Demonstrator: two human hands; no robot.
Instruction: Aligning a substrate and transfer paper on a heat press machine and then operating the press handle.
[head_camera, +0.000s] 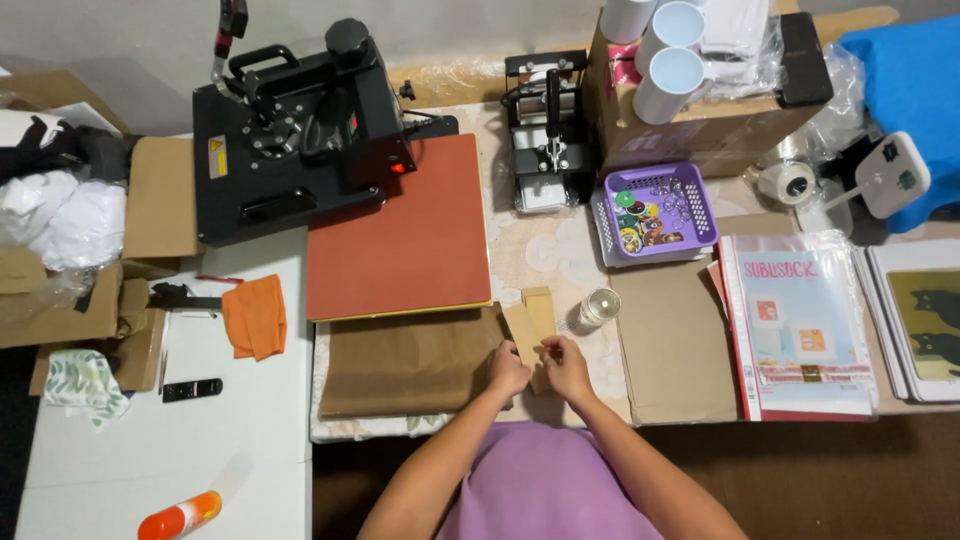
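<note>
My left hand (507, 374) and my right hand (566, 366) are close together at the near edge of the table, both pinching a small tan paper strip (524, 332) that lies beside a second tan strip (540, 310). A brown sheet of paper (405, 362) lies just left of my hands. Beyond it sits the rust-red platen (400, 228) of a black heat press (290, 130). A small clear glass (598, 306) stands just right of the strips. What my fingertips hold is partly hidden.
A black mug press (546, 130) stands behind. A purple basket (655, 212) holds small round badges. White mugs (668, 72) rest on a cardboard box. Plastic-wrapped paper packs (800, 330) lie right. An orange cloth (254, 316) and an orange spray can (180, 516) are at left.
</note>
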